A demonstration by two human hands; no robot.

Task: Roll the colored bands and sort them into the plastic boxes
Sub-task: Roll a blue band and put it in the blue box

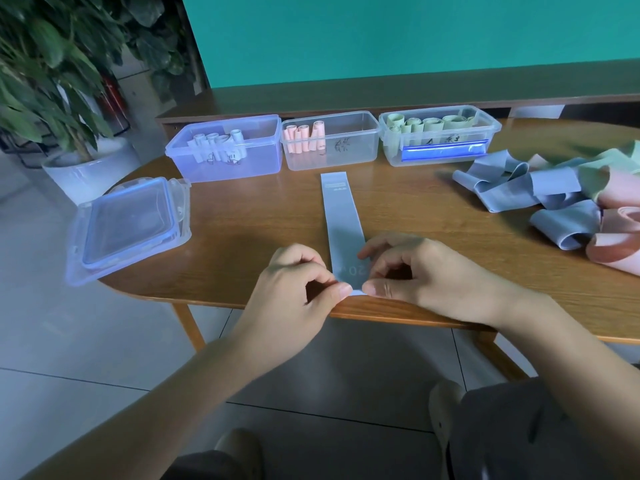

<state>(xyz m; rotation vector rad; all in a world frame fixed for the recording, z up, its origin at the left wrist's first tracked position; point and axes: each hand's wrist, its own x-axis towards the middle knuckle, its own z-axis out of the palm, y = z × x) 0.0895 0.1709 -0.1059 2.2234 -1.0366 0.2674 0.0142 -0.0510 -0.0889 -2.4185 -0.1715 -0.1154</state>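
The blue band (341, 220) lies flat and straight on the bench (242, 216), its far end just short of the middle plastic box (330, 140) and its near end at the bench edge closest to the person. The left hand (298, 282) and the right hand (412, 271) each pinch one near corner of the band, thumb against forefinger, with the remaining fingers curled; both grips are clamped on the band.

Handling, as a judgement: the band appears thin, light and limp, with a slightly tacky elastic surface. It should bend without resistance but may spring open once rolled. Take hold at the two near corners, as here, and turn the edge over evenly so the roll starts square. Uneven pressure is likely to make the roll run off to one side.

Left of the middle box, the blue box (225, 150) holds pale blue rolls and is the probable destination. The middle box holds pink rolls; the box to its right (440, 133) holds green rolls. A loose pile of unrolled bands (554, 195) lies on the bench to the right of the blue band; a stack of lids (128, 223) lies to its left.
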